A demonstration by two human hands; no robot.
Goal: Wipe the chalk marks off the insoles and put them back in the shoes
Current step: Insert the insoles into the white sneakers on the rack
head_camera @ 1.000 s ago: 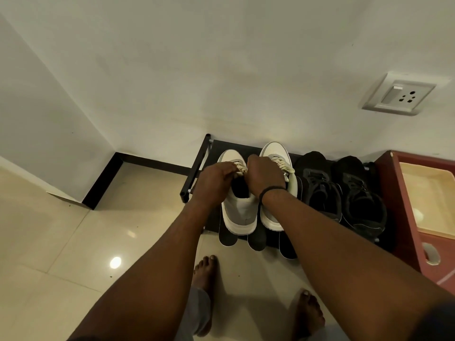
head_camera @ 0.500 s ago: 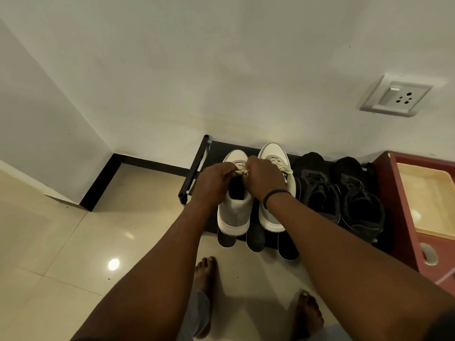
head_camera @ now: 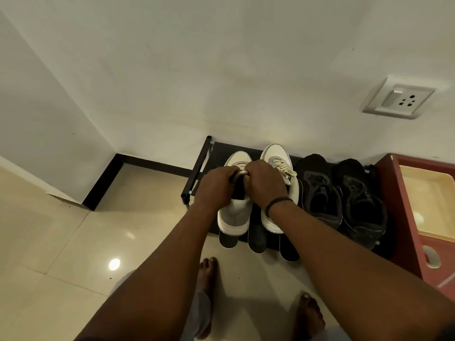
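Note:
Two white sneakers stand side by side on a black shoe rack. My left hand and my right hand meet over the opening of the left white sneaker. Their curled fingers grip its cream laces and tongue. The sneaker's opening looks dark between my hands, and I cannot tell whether an insole lies inside. The right white sneaker stands beside my right hand, partly hidden by the wrist. Three dark insoles stick out from under the sneakers at the rack's front edge.
A pair of black sneakers sits on the rack to the right. A red cabinet with a pale tray stands at the far right. A wall socket is above. My bare feet are on the tiled floor.
My hands have drawn closer together and slid a little toward the toe along the left white sneaker's laces. The sneakers and insoles stay where they were.

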